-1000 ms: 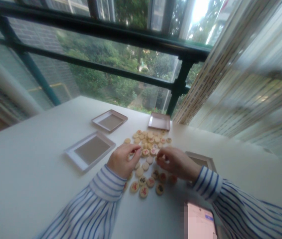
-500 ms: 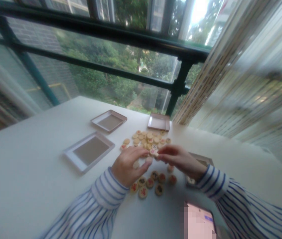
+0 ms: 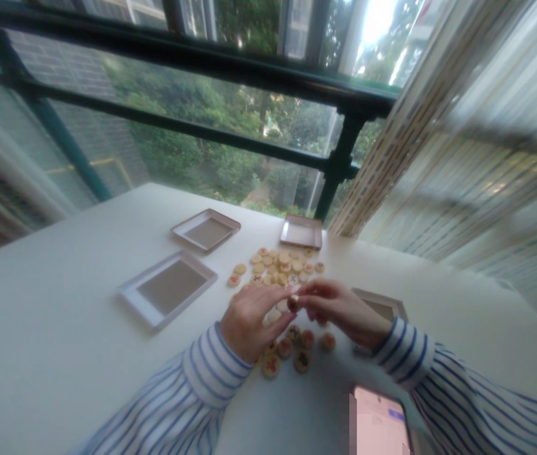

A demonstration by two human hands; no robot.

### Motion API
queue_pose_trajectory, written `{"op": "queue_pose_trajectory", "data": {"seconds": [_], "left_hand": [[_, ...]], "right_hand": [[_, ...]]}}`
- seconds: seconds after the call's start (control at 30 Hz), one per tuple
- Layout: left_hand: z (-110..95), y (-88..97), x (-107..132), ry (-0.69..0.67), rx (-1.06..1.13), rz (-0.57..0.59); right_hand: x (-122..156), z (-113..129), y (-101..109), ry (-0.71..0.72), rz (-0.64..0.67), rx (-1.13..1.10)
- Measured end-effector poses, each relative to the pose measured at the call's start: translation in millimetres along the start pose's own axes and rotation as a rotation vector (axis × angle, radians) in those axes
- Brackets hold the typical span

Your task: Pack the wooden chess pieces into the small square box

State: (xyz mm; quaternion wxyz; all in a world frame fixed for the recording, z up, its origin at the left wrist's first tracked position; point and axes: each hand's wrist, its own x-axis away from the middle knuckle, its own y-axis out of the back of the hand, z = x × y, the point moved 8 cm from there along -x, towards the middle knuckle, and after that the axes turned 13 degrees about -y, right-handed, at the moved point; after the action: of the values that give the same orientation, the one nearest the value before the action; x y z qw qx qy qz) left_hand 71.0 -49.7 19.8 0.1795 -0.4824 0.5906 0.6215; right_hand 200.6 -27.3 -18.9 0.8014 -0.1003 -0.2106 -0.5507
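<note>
Several round wooden chess pieces (image 3: 283,264) with red and black marks lie spread on the white table (image 3: 59,328). My left hand (image 3: 252,314) and my right hand (image 3: 339,309) meet just above the pile, both in striped sleeves. Their fingertips pinch one small wooden piece (image 3: 293,302) between them. More pieces (image 3: 302,360) lie below the hands, partly hidden by them.
A white tray (image 3: 166,288) and a smaller tray (image 3: 206,230) lie to the left, a pinkish box lid (image 3: 302,232) at the far edge, another tray (image 3: 382,303) behind my right wrist. A phone (image 3: 382,420) rests near the front. Window railing and curtain stand beyond.
My hands came together from apart over the pile and lifted one piece, now held between both sets of fingertips a little nearer to me.
</note>
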Motion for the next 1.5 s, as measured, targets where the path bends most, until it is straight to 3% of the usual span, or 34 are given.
{"op": "queue_pose_trajectory", "data": {"seconds": [0.3,0.63,0.87,1.17,1.5], "left_hand": [[-2.4,-0.6,-2.0,-0.014,-0.007,0.01],[-2.3,-5.9,1.3,-0.03,0.009,0.021],[-4.0,-3.9,1.8,-0.061,-0.018,0.036],[19.7,5.8,8.2,0.091,-0.152,0.001],[23.2,10.1,7.1,0.176,-0.165,0.003]], "right_hand": [[0.9,5.0,-1.1,0.048,-0.041,0.068],[16.7,23.7,-3.5,0.261,-0.113,0.264],[13.2,15.3,5.7,0.229,-0.168,0.415],[11.4,3.8,12.8,0.165,-0.294,0.755],[8.0,-1.0,11.7,0.148,-0.337,0.917]]}}
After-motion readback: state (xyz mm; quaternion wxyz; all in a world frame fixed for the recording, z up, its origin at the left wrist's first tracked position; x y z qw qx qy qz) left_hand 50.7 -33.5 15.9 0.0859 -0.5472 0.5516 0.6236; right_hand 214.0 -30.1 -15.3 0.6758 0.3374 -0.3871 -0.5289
